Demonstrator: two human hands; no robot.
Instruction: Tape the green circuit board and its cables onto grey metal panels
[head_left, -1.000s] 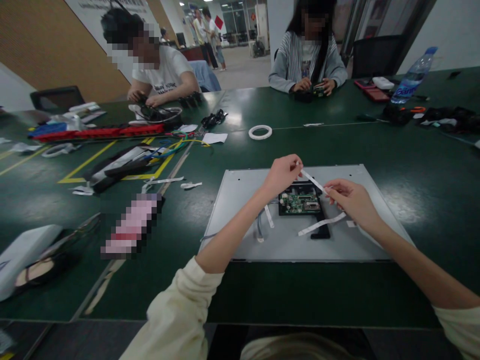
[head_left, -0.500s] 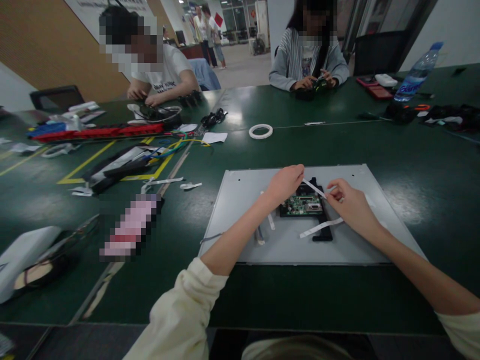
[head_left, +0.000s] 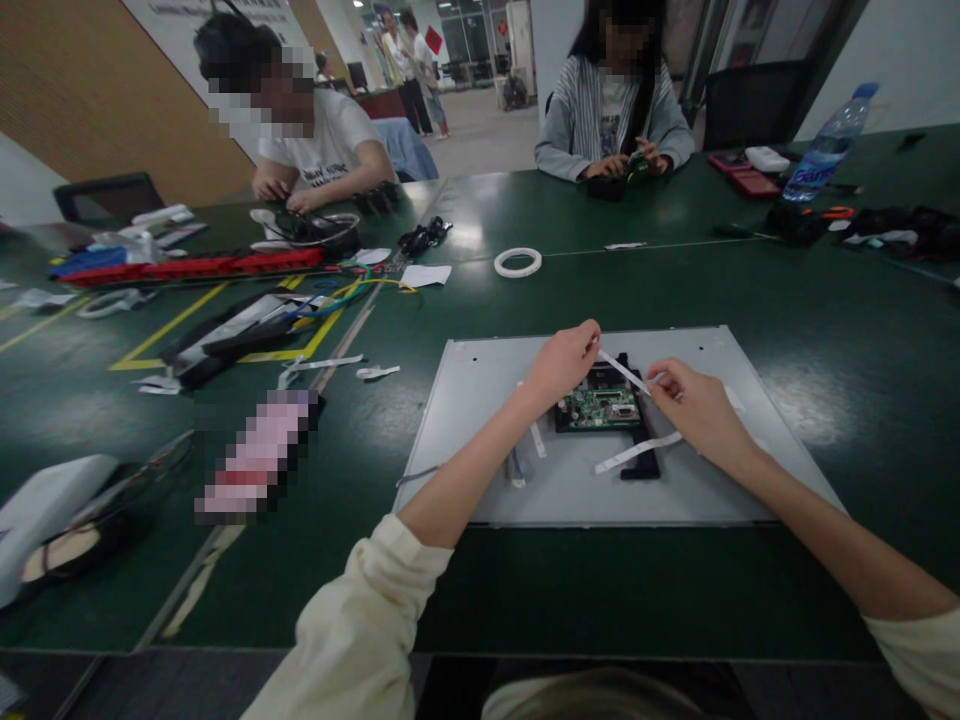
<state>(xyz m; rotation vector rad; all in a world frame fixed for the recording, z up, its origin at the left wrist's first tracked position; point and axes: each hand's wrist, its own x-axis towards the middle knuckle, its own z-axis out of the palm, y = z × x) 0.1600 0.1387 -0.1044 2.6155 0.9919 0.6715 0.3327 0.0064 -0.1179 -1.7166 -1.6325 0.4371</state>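
A narrow white strip of tape [head_left: 622,369] is stretched between my two hands. My left hand [head_left: 566,362] pinches its far left end, and my right hand [head_left: 694,405] pinches the nearer right end. Beneath the strip lies a green circuit board [head_left: 600,408] with a black bracket [head_left: 643,462], on a flat grey panel [head_left: 450,400]. Another white strip [head_left: 637,454] crosses the bracket, its right end partly hidden by my right hand. To the left of the board, a short white strip [head_left: 538,438] and a grey cable end [head_left: 516,470] rest on the panel.
A white tape roll [head_left: 517,263] lies beyond the panel. On my left are a phone [head_left: 262,450], a black pouch [head_left: 217,340] and a red strip of parts [head_left: 195,265]. A water bottle [head_left: 829,150] stands far right. Two people sit across the green table [head_left: 675,590].
The whole view has shifted slightly. Both hands keep hold of the taut strip over the board, with hardly any movement.
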